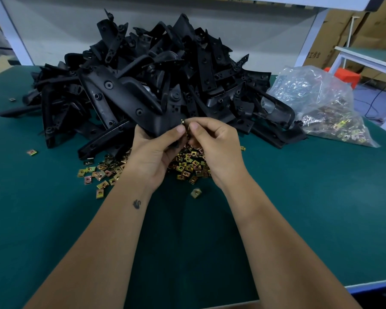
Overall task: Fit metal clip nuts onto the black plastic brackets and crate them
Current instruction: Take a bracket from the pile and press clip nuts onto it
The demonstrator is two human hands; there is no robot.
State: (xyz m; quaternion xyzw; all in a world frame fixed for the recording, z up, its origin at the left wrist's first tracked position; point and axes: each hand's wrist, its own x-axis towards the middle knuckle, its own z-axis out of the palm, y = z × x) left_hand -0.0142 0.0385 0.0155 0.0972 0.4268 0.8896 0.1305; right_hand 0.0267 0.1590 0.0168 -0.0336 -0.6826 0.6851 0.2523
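Green-topped workbench (310,208) is filling most of the view. Landmark: the heap of black plastic brackets (176,70), which is sitting at the far middle of the bench and rising in a tangled mound against the pale back panel (54,30).

Right of the heap, touching its edge, a clear plastic bag (321,103) is lying slumped, holding more metal parts. Beyond the bag, brown cartons (348,25) are standing off the bench.

Just in front of the heap, a loose scatter of brass-coloured clip nuts (187,163) is spreading over the green surface; a few strays are lying apart, one (32,152) well to the left front of the heap, one (196,193) nearer the camera.

Both forearms are reaching in from the near edge. Left hand (152,152) is gripping one bracket (125,97) by its lower end, fingers curled round it, at the front foot of the heap. Right hand (212,143) is pinching a single clip nut (184,124) between thumb and fingertips, pressing it against that bracket's lower edge, thumbs nearly touching. How far the nut is seated cannot be told.
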